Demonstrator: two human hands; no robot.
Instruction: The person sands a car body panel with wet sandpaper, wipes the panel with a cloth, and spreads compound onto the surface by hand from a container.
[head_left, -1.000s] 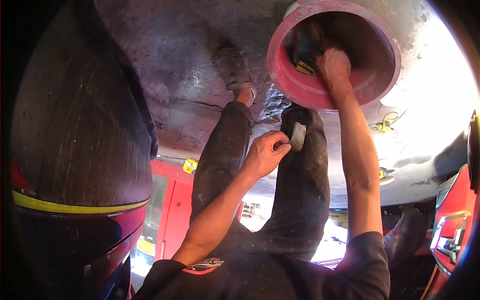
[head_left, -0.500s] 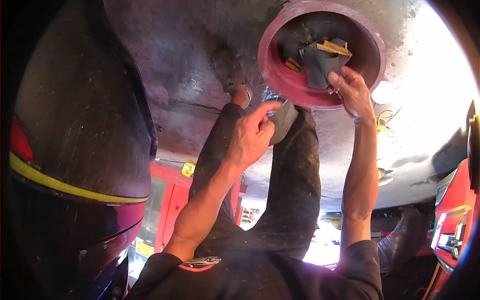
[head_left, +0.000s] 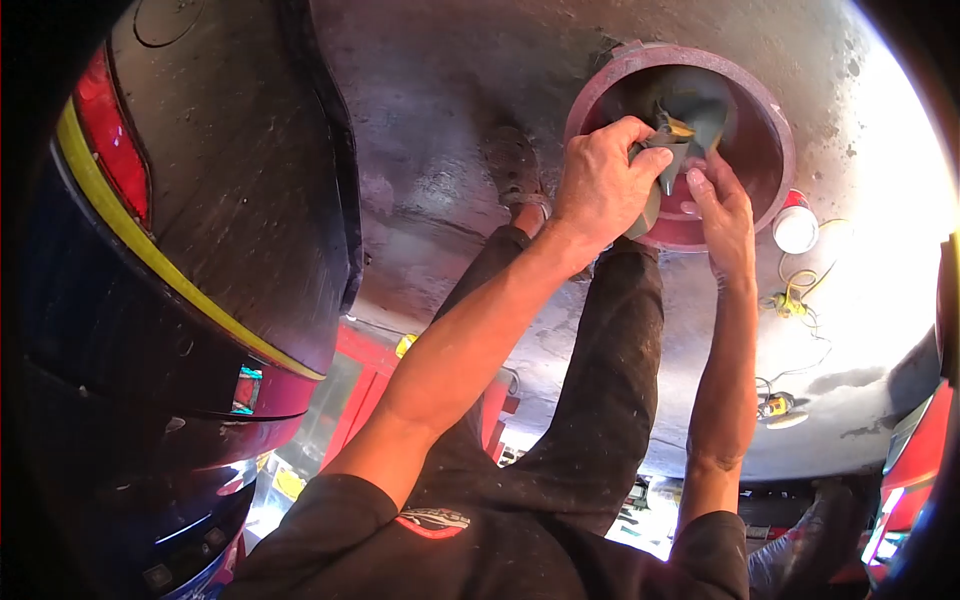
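My left hand is closed with thumb and forefinger pinched on grey sandpaper. Another part of the sheet hangs below its palm, beside the bucket's near rim. Close by, my right hand has its fingers at the lower edge of a second grey sandpaper sheet, which is curled and blurred. Both hands are over the open mouth of a reddish bucket. A yellowish piece shows between the sheets; the rest of the bucket's contents is mostly hidden.
A dark car bumper with a yellow strip and red reflector fills the left. On the concrete floor at right are a white-topped can, a yellow cord and a yellow power tool. My legs straddle below the bucket.
My left hand has moved up and right with its sandpaper, over the bucket beside my right hand. The view has shifted, and the sheet at my right hand has changed shape.
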